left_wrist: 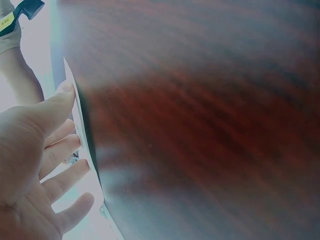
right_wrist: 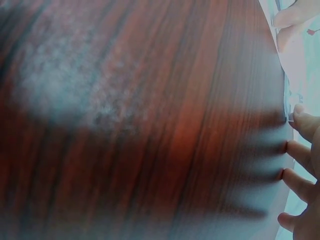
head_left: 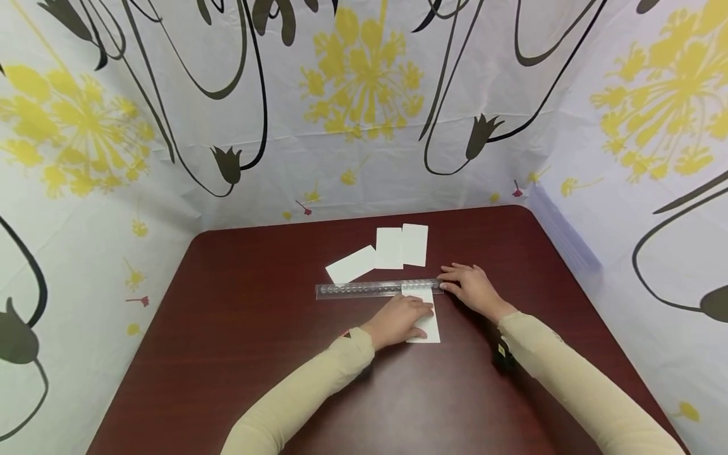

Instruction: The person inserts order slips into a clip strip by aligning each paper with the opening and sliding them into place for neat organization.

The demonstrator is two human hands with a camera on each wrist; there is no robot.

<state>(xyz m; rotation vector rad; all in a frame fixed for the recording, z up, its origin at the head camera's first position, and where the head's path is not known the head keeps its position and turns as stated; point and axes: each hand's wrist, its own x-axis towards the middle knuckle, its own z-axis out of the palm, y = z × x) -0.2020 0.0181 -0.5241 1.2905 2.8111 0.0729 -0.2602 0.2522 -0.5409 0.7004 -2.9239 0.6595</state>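
A: In the head view, the dark red table (head_left: 239, 328) is enclosed by flower-printed cloth (head_left: 318, 158). Where is the ruler (head_left: 358, 290)?
B: It is laid left to right, across the far end of 1 white card (head_left: 429, 325); 3 loose cards (head_left: 389, 248) are spread beyond.
A: Which hand is nearer?
B: Its right end is touched by the right hand (head_left: 471, 289), its length stretched leftward; the card is covered by the left hand (head_left: 398, 319).
A: Left wrist view?
B: Fingers loosely spread; nothing is gripped.
A: Right wrist?
B: Fingers parted, almost straight; no grip is shown.
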